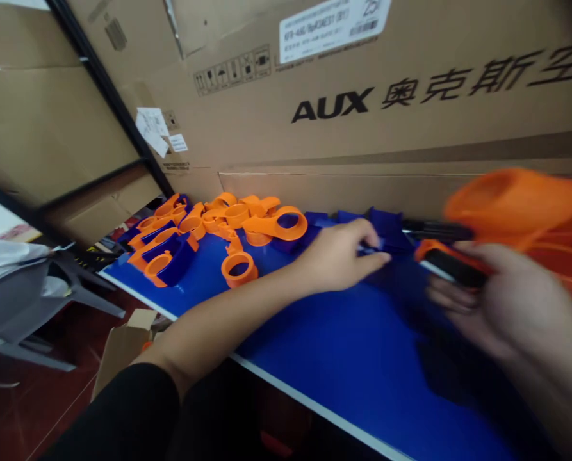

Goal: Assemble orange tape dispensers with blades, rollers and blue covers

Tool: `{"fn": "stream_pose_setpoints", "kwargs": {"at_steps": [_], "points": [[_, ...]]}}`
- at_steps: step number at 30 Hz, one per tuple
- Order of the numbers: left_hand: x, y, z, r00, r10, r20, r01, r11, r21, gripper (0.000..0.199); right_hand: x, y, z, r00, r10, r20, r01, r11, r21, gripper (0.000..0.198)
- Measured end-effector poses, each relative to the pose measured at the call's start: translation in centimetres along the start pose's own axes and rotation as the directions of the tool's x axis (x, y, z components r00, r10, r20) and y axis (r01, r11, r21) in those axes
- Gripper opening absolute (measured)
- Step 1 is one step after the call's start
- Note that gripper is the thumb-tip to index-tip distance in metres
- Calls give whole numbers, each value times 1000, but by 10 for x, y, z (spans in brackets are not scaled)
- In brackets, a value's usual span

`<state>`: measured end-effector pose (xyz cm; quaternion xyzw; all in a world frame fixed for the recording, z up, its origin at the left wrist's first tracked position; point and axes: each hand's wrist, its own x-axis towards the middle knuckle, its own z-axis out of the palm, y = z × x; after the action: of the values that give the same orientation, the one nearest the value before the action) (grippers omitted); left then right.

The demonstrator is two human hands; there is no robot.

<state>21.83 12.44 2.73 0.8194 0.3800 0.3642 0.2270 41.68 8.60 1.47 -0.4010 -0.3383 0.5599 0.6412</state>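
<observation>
My left hand reaches over the blue table with thumb and fingers curled in a pinch. What lies between the fingertips is too small and blurred to name. Just behind those fingertips are dark blue plastic pieces. My right hand is closed around an orange-and-black handheld tool, smeared by motion, its kind unclear. A dark, slim object lies beyond the tool. Large orange plastic parts stand behind my right hand, partly hidden by it.
Orange ring-shaped parts and blue ones are heaped at the table's far left. A large cardboard box stands along the back. At left are a black metal frame, a grey plastic stool and an open carton below the edge.
</observation>
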Motion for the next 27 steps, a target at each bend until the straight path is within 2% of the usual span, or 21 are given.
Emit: {"fn": "stream_pose_setpoints", "kwargs": {"at_steps": [1,3,7,10,14,18,20,23,27], "points": [[-7,-7,-3,996,-46,-81,40,997,-68,21,-7,2,8,998,26,-49,-27,999,-27,28],[-22,-18,-4,971,-142,-193,110,979,-169,22,-20,6,22,991,125,-47,-127,991,-40,14],[-42,-20,4,944,-221,-243,135,935,-328,25,-33,10,35,978,195,-71,-200,978,-68,16],[-49,-10,8,941,-203,-269,88,919,-385,40,-36,9,35,972,218,-86,-224,972,-74,20],[-53,0,10,958,-87,-274,-31,916,-399,30,-34,9,32,969,234,-84,-241,967,-79,28],[-53,0,16,938,-81,-336,-77,899,-432,27,-33,12,31,969,235,-75,-241,967,-87,32],[-52,-1,19,938,-121,-326,-45,887,-459,28,-33,13,31,972,227,-56,-231,969,-90,31],[-52,-1,20,944,-217,-247,61,854,-517,31,-35,12,31,977,212,-40,-215,972,-96,29],[-53,5,19,924,-373,-82,237,729,-643,46,-37,9,32,975,213,-54,-217,973,-82,31]]}}
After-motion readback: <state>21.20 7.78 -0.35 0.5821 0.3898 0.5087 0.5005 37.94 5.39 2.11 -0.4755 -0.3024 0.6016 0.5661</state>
